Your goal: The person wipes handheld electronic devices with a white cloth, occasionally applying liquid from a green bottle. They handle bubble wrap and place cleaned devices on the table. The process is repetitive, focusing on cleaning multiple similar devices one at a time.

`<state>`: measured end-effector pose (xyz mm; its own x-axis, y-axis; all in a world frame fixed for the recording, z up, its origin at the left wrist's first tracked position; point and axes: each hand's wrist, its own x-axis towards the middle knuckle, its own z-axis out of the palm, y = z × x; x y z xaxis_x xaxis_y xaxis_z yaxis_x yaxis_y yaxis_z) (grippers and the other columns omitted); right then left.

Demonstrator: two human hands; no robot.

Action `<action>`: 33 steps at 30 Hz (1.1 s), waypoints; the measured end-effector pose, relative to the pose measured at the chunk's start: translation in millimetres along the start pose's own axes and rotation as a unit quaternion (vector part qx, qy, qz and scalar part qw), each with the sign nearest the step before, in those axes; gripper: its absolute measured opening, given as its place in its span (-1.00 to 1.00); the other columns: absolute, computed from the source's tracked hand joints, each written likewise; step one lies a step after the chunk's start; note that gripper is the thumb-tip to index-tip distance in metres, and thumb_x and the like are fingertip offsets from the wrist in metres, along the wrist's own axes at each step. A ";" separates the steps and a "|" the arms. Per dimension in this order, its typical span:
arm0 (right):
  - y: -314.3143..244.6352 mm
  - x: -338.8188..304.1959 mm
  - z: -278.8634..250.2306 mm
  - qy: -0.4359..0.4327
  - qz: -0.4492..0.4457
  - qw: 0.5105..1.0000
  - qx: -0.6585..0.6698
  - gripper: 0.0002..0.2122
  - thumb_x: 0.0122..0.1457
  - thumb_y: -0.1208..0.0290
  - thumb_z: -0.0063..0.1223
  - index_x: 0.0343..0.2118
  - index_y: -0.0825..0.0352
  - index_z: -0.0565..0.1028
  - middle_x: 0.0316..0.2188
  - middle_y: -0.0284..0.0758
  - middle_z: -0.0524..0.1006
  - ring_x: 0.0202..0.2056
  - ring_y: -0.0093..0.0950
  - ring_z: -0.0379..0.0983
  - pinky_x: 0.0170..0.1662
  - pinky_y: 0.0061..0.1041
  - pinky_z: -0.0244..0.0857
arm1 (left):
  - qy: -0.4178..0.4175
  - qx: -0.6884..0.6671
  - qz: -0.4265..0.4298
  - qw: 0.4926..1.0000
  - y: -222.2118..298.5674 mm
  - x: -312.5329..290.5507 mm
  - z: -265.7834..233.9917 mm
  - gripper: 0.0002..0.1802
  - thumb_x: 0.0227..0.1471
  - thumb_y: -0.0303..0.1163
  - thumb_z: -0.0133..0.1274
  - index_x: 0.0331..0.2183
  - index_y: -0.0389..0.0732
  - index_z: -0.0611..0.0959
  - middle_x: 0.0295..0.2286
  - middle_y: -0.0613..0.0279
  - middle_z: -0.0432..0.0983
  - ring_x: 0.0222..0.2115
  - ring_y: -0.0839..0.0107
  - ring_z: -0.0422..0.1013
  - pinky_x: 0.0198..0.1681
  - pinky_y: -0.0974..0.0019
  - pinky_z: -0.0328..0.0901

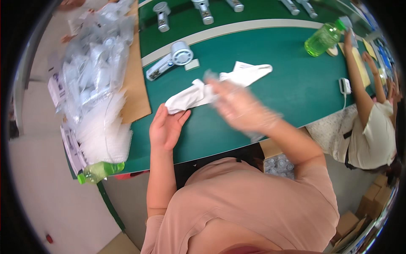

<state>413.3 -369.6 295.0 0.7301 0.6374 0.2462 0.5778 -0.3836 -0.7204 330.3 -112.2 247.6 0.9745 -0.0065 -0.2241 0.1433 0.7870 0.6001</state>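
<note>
Two hands meet around the crumpled white cloth (186, 99), which stretches across the dark green table (287, 95); whether it is one piece or two, the right hand hides. The left hand (166, 133) lies palm up, its grip loosely spread, fingertips at the cloth's left end without a firm hold. The right hand (237, 106), sheathed in thin clear plastic (267, 120), is over the cloth's middle; blur masks its grip, so I cannot tell how far it is closed or whether it has hold of anything.

The handling looks underway and unfinished: the cloth is out but neither smoothed nor set aside. Beyond it, the silver-blue handheld fan (172, 60) lies unbagged, untouched by either hand, beside a small pale square block (192, 64).
</note>
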 end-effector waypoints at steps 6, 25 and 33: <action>-17.3 -5.5 40.8 0.005 0.004 0.995 0.101 -0.42 0.20 0.59 -0.01 0.31 0.41 0.17 0.04 0.03 0.41 -0.16 -0.07 0.46 0.00 -0.22 0.37 | 0.001 0.015 0.074 0.997 -5.5 -17.6 0.6 -0.73 0.36 -0.32 -0.18 -0.04 -0.28 0.45 0.11 -0.10 0.39 0.14 -0.03 0.35 0.20 -0.11 0.28; 10.7 -15.6 -15.6 0.026 0.203 0.715 0.669 -0.34 0.20 0.46 0.08 0.36 0.41 0.12 0.20 -0.06 0.37 0.02 -0.39 0.45 0.10 -0.42 0.34 | -0.079 0.120 0.196 0.970 6.4 -17.6 27.7 -0.82 0.34 -0.34 -0.12 -0.16 -0.23 0.49 0.26 -0.24 0.17 0.30 0.00 0.12 0.33 -0.03 0.01; 10.3 -12.1 26.4 -0.044 0.230 0.676 0.699 -0.28 0.17 0.50 0.09 0.39 0.39 0.06 0.32 -0.15 0.23 0.21 -0.36 0.29 0.22 -0.41 0.22 | 0.034 0.180 0.170 0.968 -20.3 -12.3 28.0 -0.84 0.36 -0.39 -0.14 -0.19 -0.23 0.50 0.14 -0.07 0.35 0.15 0.22 0.30 0.20 0.16 0.21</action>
<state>400.8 -363.6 267.5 0.6558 0.7258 -0.2074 -0.6561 0.4122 -0.6322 320.2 -145.4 259.7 0.9642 0.2650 -0.0088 -0.1213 0.4704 0.8741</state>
